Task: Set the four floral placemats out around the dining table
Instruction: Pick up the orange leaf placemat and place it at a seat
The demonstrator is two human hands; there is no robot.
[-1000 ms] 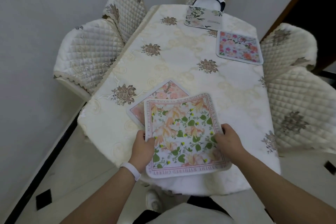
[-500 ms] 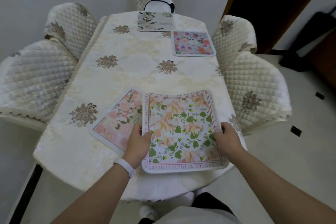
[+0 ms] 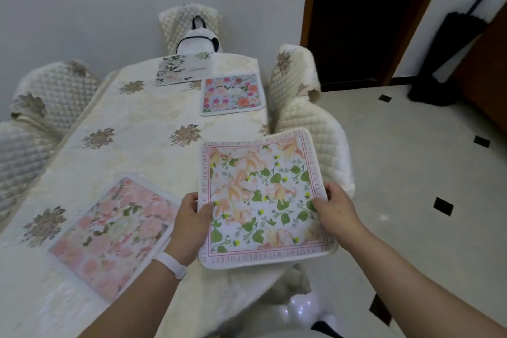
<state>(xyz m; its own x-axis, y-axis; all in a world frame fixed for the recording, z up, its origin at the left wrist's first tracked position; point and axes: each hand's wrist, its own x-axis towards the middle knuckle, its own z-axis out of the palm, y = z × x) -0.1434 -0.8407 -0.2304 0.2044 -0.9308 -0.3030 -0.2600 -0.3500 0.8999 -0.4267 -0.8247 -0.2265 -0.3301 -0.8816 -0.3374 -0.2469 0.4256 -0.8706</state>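
Placemat, square, white-bordered fabric printed with peach flowers and green leaves inside a pink lettered frame (image 3: 263,197), is held flat by its two side edges, raised over the near right corner of the cream embroidered tablecloth (image 3: 142,129), its far edge reaching toward the quilted chair. The left hand (image 3: 190,221) pinches the left edge, thumb on top; the right hand (image 3: 333,210) clamps the right edge likewise. It looks light, thin and semi-stiff, barely sagging between the grips, so mid-edge holds should keep it level. Left of the left grip the pink rose placemat (image 3: 115,233) lies flat; two more mats lie well beyond
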